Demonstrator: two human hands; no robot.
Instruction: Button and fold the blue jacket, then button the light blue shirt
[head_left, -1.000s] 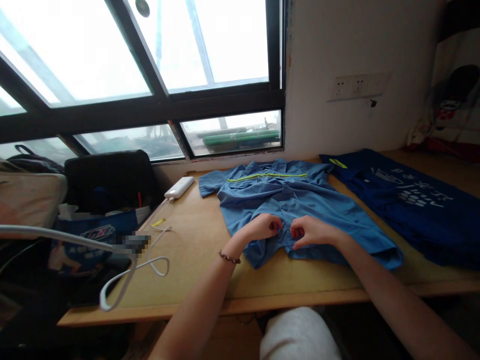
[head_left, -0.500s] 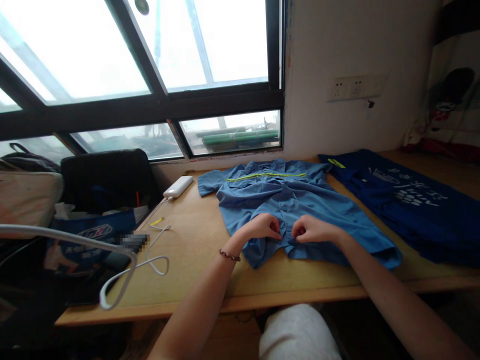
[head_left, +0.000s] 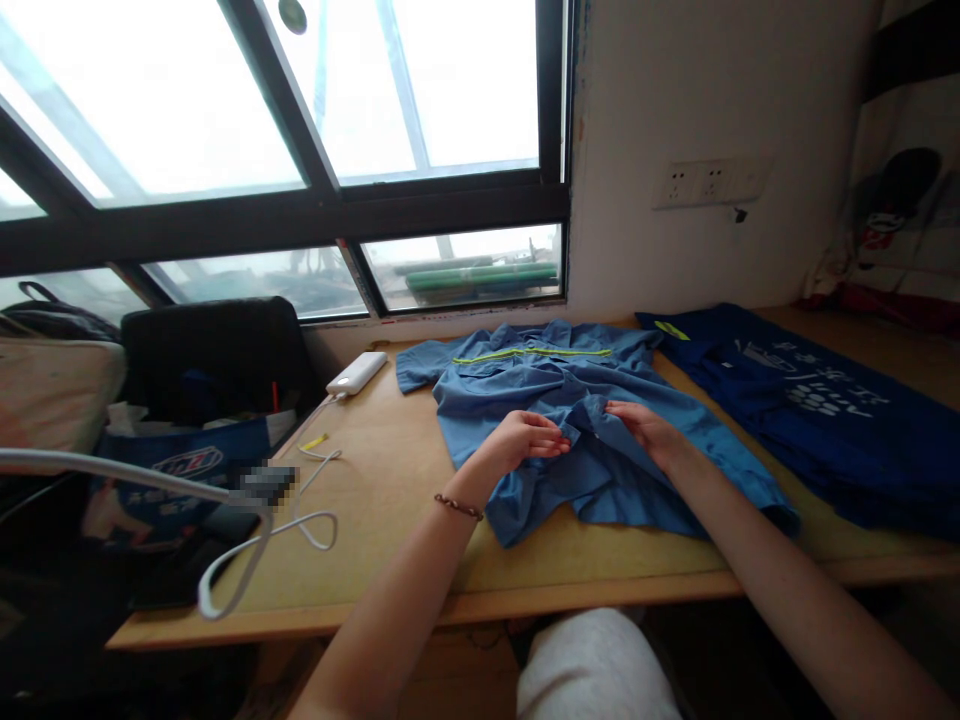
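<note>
A light blue short-sleeved shirt (head_left: pixel 525 385) with a yellow-green stripe lies spread on the wooden table (head_left: pixel 390 480). My left hand (head_left: pixel 525 440) pinches the shirt's front placket near its middle, fingers closed on the cloth. My right hand (head_left: pixel 641 428) grips the other front edge just to the right and lifts it a little, so the cloth bunches between both hands. A bead bracelet sits on my left wrist.
A dark blue printed garment (head_left: pixel 810 410) lies flat at the right. A white power bank (head_left: pixel 357 373) with its cable (head_left: pixel 311 500) rests at the table's left. A black bag (head_left: pixel 214 355) and a white hanger (head_left: pixel 150 490) stand left of the table. A window and wall sockets (head_left: pixel 705 182) are behind.
Both hands have moved up the shirt's front, from near the hem toward its middle. The cloth between them is now raised and bunched.
</note>
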